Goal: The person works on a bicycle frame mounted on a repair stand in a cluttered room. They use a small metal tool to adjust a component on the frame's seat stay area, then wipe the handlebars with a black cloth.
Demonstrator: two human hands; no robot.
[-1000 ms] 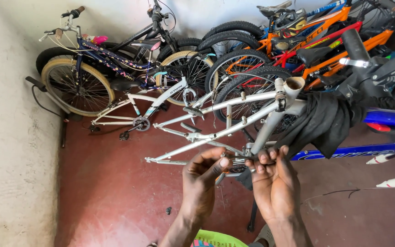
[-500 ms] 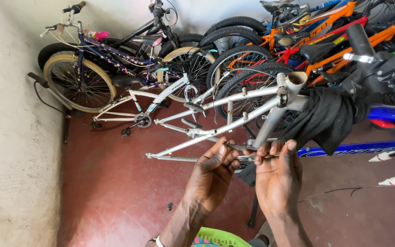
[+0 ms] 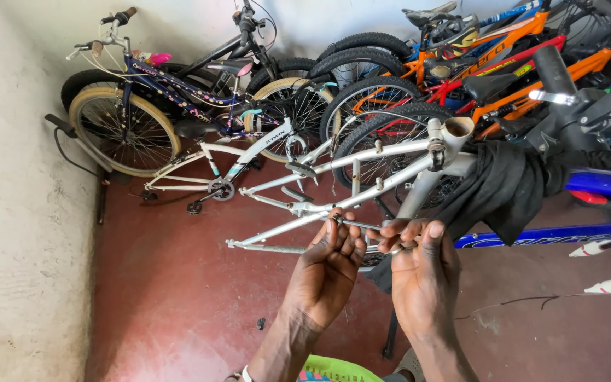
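Note:
A bare silver bicycle frame [image 3: 362, 198] is held up in front of me, its open head tube to the upper right. My left hand [image 3: 327, 272] is raised palm-up under the frame, fingertips pinching one end of a thin metal rod [image 3: 358, 224]. My right hand [image 3: 422, 272] grips the rod's other end together with a small metal part at the frame's lower junction. A black cloth [image 3: 503, 187] hangs over the frame's right side.
Several bicycles stand packed along the back wall: a dark one with tan tyres [image 3: 129, 120], a white frame [image 3: 228, 166], orange ones [image 3: 475, 64]. A blue frame [image 3: 574, 226] lies at right. A rough white wall [image 3: 15, 233] bounds the left; red floor [image 3: 171, 297] below.
Both hands have shifted slightly right along the frame; my left hand has opened palm-up and now pinches the thin rod between the two hands.

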